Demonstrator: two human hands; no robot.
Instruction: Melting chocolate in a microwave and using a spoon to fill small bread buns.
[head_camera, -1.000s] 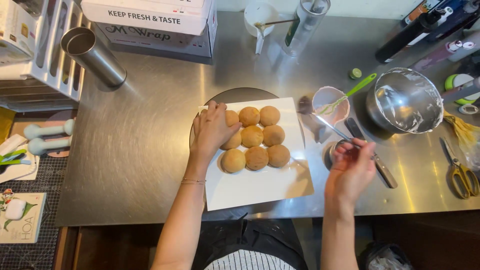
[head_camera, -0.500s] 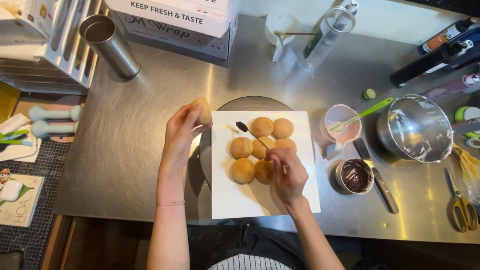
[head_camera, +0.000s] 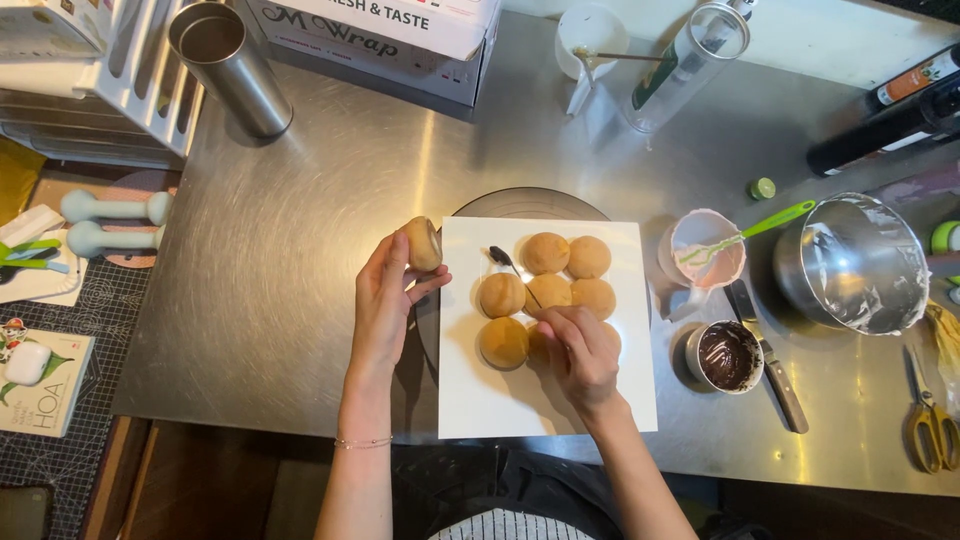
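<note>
Round golden-brown bun (head_camera: 423, 243) lifted off sheet, pinched in left hand (head_camera: 385, 300) fingers at left edge of white paper sheet (head_camera: 470, 400). Right hand (head_camera: 580, 352) fingers clenched on thin dark-tipped spoon (head_camera: 508, 268), resting over remaining buns (head_camera: 548, 254). Small metal cup of chocolate (head_camera: 728, 356) just right; steel table (head_camera: 300, 250) beneath.

Single head-worn view, straight down, close over steel counter (head_camera: 300, 300)
</note>
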